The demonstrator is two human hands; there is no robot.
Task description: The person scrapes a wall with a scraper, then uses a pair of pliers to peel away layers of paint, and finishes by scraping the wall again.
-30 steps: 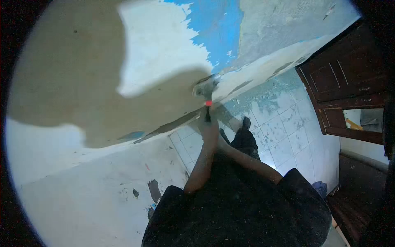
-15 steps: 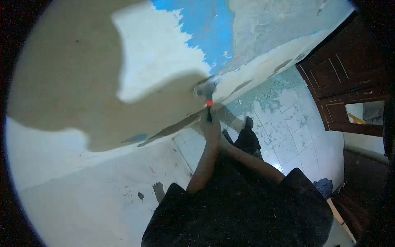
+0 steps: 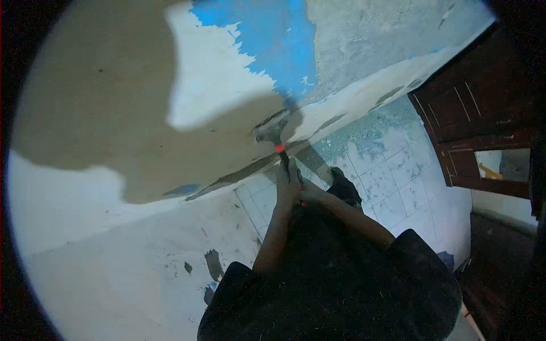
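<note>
A wide-bladed scraper [image 3: 272, 133] with a red collar and a dark handle lies against the white painted wall [image 3: 210, 85]. My left hand [image 3: 286, 183] is closed around its handle below the collar. Just behind it, my right hand [image 3: 313, 194] grips the lower end, where a bit of red shows; its fingers are partly hidden. Above the blade, a ragged-edged blue patch [image 3: 278, 48] is exposed beside a bare grey area [image 3: 364, 42]. The shadow of my body and arms darkens the wall around the blade.
Pale floor tiles [image 3: 392, 184] below carry scattered flakes along the wall's foot. My dark shoe [image 3: 341, 179] stands on them. Dark wooden furniture [image 3: 478, 96] is at the right, with a dark blue cloth [image 3: 446, 260] on the floor lower right.
The scraper has moved left and slightly down in view, and its blade is tilted differently. Both hands have stayed on the handle, and more of the handle shows. The view has shifted slightly.
</note>
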